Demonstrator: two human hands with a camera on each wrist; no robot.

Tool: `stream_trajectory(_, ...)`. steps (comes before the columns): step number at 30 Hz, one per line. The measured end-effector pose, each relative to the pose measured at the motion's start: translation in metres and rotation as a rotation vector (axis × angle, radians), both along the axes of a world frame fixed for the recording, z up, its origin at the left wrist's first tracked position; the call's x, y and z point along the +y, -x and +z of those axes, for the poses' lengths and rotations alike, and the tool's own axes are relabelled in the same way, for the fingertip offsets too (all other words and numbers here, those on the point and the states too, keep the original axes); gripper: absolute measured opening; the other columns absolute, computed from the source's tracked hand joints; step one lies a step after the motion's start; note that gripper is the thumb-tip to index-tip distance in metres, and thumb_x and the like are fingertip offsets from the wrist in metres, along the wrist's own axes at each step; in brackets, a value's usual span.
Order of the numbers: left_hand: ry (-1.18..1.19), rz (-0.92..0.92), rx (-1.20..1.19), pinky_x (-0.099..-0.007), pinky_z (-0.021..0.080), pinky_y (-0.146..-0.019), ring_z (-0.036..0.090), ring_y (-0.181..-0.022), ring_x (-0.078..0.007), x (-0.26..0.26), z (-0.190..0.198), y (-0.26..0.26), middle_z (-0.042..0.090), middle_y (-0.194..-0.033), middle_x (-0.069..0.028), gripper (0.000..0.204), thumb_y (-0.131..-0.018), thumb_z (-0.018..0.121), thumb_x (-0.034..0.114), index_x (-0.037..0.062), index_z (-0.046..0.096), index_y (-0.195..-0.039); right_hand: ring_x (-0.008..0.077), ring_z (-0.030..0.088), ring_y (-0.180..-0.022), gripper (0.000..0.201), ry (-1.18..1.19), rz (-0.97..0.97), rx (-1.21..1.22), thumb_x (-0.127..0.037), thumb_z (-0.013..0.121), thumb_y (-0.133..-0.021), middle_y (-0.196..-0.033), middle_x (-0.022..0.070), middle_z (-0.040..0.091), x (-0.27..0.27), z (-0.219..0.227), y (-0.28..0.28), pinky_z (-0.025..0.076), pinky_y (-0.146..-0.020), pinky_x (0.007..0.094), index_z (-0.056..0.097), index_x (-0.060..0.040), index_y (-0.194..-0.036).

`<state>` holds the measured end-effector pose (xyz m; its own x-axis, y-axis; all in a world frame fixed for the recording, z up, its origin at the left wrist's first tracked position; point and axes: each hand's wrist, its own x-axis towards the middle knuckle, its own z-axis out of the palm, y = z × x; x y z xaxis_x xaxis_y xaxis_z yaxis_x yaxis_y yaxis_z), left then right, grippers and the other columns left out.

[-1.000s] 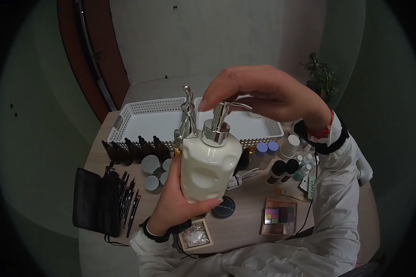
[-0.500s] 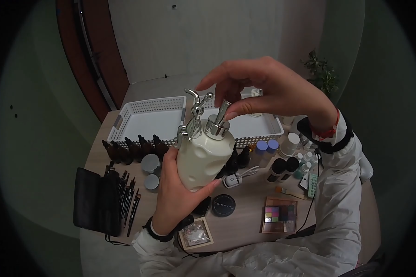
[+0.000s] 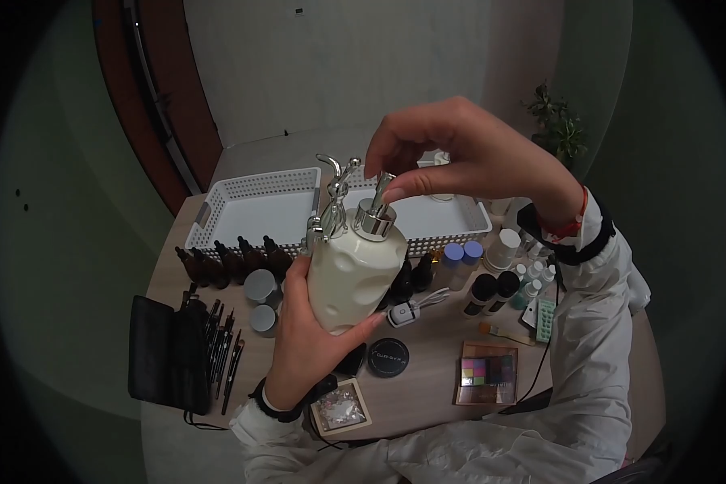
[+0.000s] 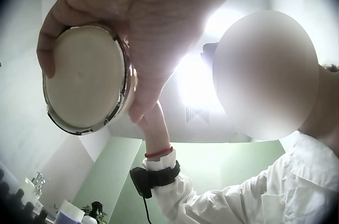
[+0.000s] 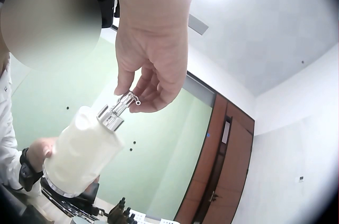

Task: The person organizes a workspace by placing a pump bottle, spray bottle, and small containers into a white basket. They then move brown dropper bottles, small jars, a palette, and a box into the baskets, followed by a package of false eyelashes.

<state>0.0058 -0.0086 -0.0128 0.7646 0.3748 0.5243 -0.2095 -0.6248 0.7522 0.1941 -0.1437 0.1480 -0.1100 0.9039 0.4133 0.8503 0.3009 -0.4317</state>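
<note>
A cream pump bottle (image 3: 353, 282) with round dents and a silver figure (image 3: 336, 198) on its shoulder is held up, tilted, above the table. My left hand (image 3: 308, 355) grips its lower body, fingers behind and thumb at the front. In the left wrist view the pale bottle base (image 4: 82, 78) faces the camera, with fingers wrapped about it. My right hand (image 3: 468, 153) pinches the top of the silver pump (image 3: 374, 219) between thumb and fingers, which hide the spout in the head view. From the right wrist, the pump collar (image 5: 111, 118) appears below the fingertips.
Two white perforated baskets (image 3: 254, 216) stand at the back. Dark dropper bottles (image 3: 250, 254), grey-lidded jars (image 3: 261, 286) and brushes (image 3: 226, 355) lie left. A black round compact (image 3: 388, 357), glitter box (image 3: 341, 406), eyeshadow palette (image 3: 487, 373) and lilac-capped bottles (image 3: 462, 256) are nearby.
The right hand came from over the pump to pinching its top. The left hand turned and tilted the bottle, so the silver figure shows from another side. In the last half second little moved.
</note>
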Motion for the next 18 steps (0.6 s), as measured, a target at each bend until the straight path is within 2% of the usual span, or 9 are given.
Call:
stream_trajectory(14,-0.052,0.022,0.005,-0.0413,0.042,-0.093,0.049,-0.113,-0.0353,-0.0007,0.0017,0.0003,0.042,-0.123,-0.0235,0.096,-0.063,0.086,0.025,-0.0066,0.027,-0.132,0.0099,0.059,-0.073,0.024,0.008,0.024,0.06,-0.016,0.071,-0.082,-0.085,0.0035,0.064,0.0016,-0.0021,-0.0019,0.05,-0.07,0.0248,0.062,0.0009,-0.097)
stream_trajectory(18,-0.12,0.102,0.002,-0.0419,0.041,-0.093,0.048,-0.112,-0.0358,-0.0011,0.0027,0.0,0.043,-0.121,-0.0231,0.096,-0.062,0.086,0.024,-0.0071,0.027,-0.132,0.0102,0.058,-0.073,0.026,-0.029,0.015,0.035,-0.016,0.072,-0.081,-0.085,0.0036,0.063,0.0013,-0.0017,-0.0008,0.049,-0.071,0.0253,0.062,0.0009,-0.097)
